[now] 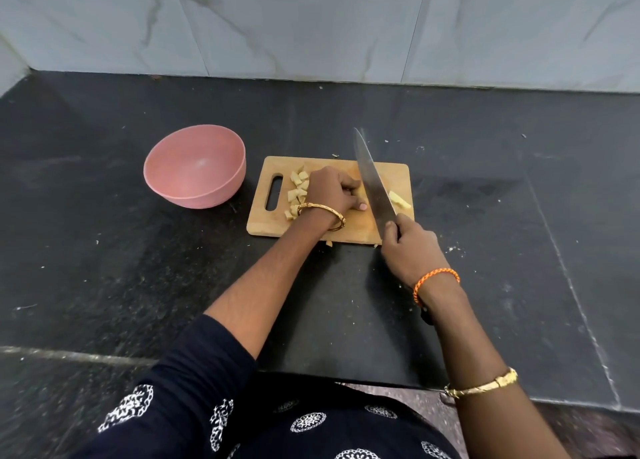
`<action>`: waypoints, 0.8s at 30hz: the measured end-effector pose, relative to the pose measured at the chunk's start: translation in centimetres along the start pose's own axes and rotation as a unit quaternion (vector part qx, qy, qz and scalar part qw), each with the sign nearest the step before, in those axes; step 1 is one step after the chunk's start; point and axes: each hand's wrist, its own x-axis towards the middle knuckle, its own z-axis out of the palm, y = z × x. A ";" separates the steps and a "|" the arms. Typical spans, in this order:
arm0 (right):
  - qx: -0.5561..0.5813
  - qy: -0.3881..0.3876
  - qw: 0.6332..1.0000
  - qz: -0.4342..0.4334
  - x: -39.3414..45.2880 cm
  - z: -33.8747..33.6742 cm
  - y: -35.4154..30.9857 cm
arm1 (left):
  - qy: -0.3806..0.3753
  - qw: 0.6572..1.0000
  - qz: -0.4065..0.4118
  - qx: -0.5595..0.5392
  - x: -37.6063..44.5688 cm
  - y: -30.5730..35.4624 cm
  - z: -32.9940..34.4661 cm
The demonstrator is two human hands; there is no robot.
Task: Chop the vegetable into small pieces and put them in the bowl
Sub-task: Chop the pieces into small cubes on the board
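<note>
Vegetable pieces (297, 190) crowd the board's (356, 232) handle end; right hand (414, 249) clasps knife (372, 178), left hand (334, 190) curled.

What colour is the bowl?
The bowl is pink, plain with no pattern. The head view shows it, left of the cutting board.

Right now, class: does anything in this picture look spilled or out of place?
Yes. A small cut piece lies on the dark counter just off the near edge of the cutting board, and another bit sits by the right hand. The pink bowl holds nothing yet.
</note>
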 end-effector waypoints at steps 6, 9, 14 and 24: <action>-0.039 0.000 0.999 -0.002 0.2 0.3 -1.2 | -0.003 1.000 0.003 0.002 0.0 -0.1 0.0; -0.064 0.003 0.998 0.003 0.7 0.4 -2.3 | 0.002 1.000 0.006 0.002 0.0 -0.1 0.1; -0.098 -0.003 0.995 0.015 1.2 0.8 -3.2 | 0.005 1.000 0.007 -0.003 0.0 -0.1 0.1; -0.102 -0.052 0.992 0.055 -2.8 0.8 -0.2 | 0.007 1.000 0.011 -0.007 0.0 -0.4 0.0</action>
